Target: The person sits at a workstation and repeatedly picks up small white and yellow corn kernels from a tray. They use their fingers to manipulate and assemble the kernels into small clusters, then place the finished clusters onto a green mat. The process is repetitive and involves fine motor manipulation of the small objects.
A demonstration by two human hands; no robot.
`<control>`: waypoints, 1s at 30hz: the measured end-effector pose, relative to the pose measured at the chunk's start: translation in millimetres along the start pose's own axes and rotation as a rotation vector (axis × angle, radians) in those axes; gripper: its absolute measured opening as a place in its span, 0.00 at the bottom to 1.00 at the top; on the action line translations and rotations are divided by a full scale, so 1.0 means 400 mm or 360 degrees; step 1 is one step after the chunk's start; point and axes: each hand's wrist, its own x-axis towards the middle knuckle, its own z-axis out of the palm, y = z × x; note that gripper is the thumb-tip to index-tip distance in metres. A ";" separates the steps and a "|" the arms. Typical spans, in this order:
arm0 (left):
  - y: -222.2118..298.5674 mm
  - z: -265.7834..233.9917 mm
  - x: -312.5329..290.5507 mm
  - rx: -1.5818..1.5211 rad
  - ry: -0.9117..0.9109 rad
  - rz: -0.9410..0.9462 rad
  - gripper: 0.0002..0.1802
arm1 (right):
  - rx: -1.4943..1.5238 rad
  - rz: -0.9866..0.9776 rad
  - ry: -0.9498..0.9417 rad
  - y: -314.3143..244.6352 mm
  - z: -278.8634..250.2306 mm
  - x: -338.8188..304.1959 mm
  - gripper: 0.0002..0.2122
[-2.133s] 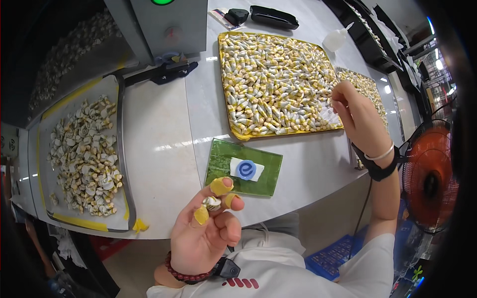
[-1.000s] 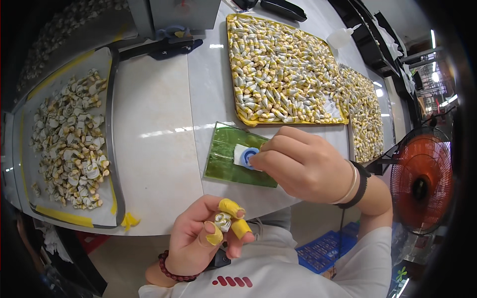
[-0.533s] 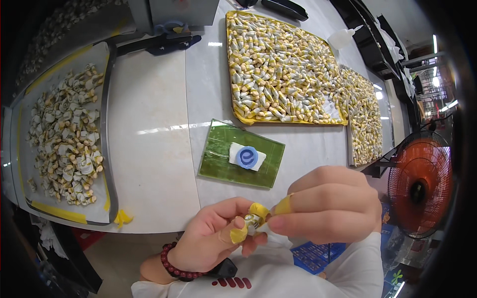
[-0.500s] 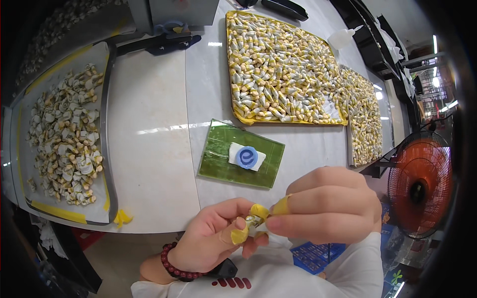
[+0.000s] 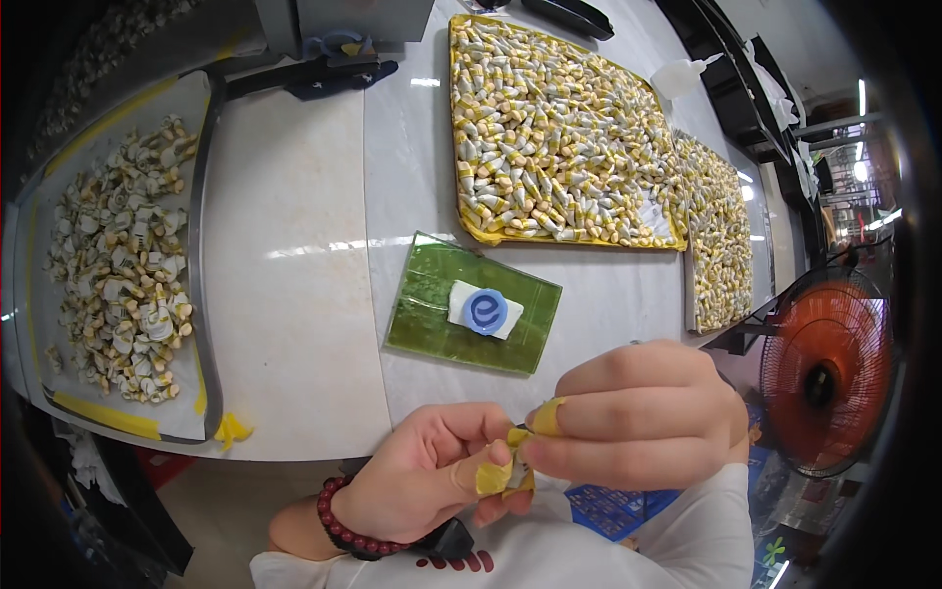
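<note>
Both hands now meet low in the head view, just off the near edge of the pale marble worktop [image 5: 294, 294]; two seconds ago our right hand [image 5: 643, 412] was out over the yellow-rimmed tray of small yellow-and-white capsule-like parts [image 5: 554, 128], and since then it has come back across the green rectangular mat with the white-and-blue round pad [image 5: 473, 316] to join our left hand [image 5: 432, 481]. The small silvery part [image 5: 517, 463] sits pinched between the two hands, mostly hidden. Left fingers [image 5: 491, 478], yellow-capped at the tips, are clenched round it from below; right fingers [image 5: 549, 417], also yellow-capped, press onto it from above, so both hands grip the same piece. We judge the pick-up is over and the close hand work on this piece is underway; compared with half a second ago the grip barely differs. At far left the grey tray of pale cream worked pieces [image 5: 123, 285] sits unchanged, well apart from the hands. A second tray of the same parts [image 5: 721, 236] lies to the right, and an orange fan [image 5: 824, 368] stands beyond the worktop's edge.
</note>
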 end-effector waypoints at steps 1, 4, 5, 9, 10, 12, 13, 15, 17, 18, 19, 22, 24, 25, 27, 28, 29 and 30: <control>0.001 0.001 0.001 0.0001 -0.0001 -0.0003 0.11 | -0.0005 -0.0001 0.0000 -0.001 -0.001 -0.002 0.06; 0.003 0.002 0.005 -0.0014 -0.0015 -0.0025 0.10 | -0.0027 0.0003 0.0019 -0.005 0.001 -0.008 0.06; 0.004 0.004 0.006 0.0020 -0.0013 -0.0024 0.10 | -0.0038 0.0009 0.0029 -0.008 0.000 -0.010 0.07; 0.010 0.005 0.009 0.0231 -0.0033 0.0042 0.10 | -0.0096 0.0022 0.0065 -0.019 -0.007 -0.015 0.07; 0.010 0.005 0.011 0.0303 -0.0047 0.0074 0.10 | -0.0108 0.0050 0.0086 -0.024 -0.009 -0.017 0.07; 0.001 0.025 0.010 0.0629 0.0072 0.0324 0.11 | -0.0108 0.0126 0.0139 -0.036 -0.008 -0.022 0.07; -0.006 0.037 0.009 0.0792 0.0130 0.0450 0.12 | -0.0102 0.0179 0.0173 -0.045 -0.008 -0.025 0.08; -0.023 0.052 0.013 0.0988 0.0265 0.0681 0.14 | -0.0071 0.0372 0.0189 -0.070 -0.012 -0.027 0.08; -0.029 0.049 0.013 0.1286 0.0322 0.0860 0.15 | -0.0053 0.0426 0.0241 -0.081 -0.010 -0.034 0.08; -0.027 0.037 0.012 0.1487 0.0308 0.0920 0.15 | -0.0050 0.0383 0.0286 -0.081 -0.006 -0.043 0.08; -0.026 0.031 0.012 0.1688 0.0293 0.0981 0.16 | -0.0047 0.0340 0.0331 -0.081 -0.004 -0.048 0.08; -0.016 0.038 0.024 0.2095 0.0227 0.1264 0.15 | -0.0115 0.0260 0.0259 -0.091 -0.011 -0.052 0.08; -0.016 0.045 0.028 0.2121 0.0191 0.1312 0.16 | -0.0148 0.0241 0.0249 -0.097 -0.014 -0.056 0.08; -0.016 0.046 0.029 0.2134 0.0172 0.1334 0.16 | -0.0165 0.0233 0.0245 -0.099 -0.014 -0.058 0.08; -0.019 0.048 0.031 0.2145 0.0190 0.1281 0.16 | -0.0176 0.0235 0.0334 -0.104 -0.004 -0.073 0.07; -0.020 0.048 0.032 0.2152 0.0194 0.1249 0.17 | -0.0186 0.0241 0.0381 -0.105 0.000 -0.079 0.07; -0.017 0.049 0.039 0.2199 0.0173 0.1241 0.16 | -0.0170 0.0217 0.0291 -0.101 -0.012 -0.081 0.06; -0.011 0.050 0.044 0.2246 0.0146 0.1228 0.15 | -0.0156 0.0201 0.0203 -0.094 -0.029 -0.083 0.06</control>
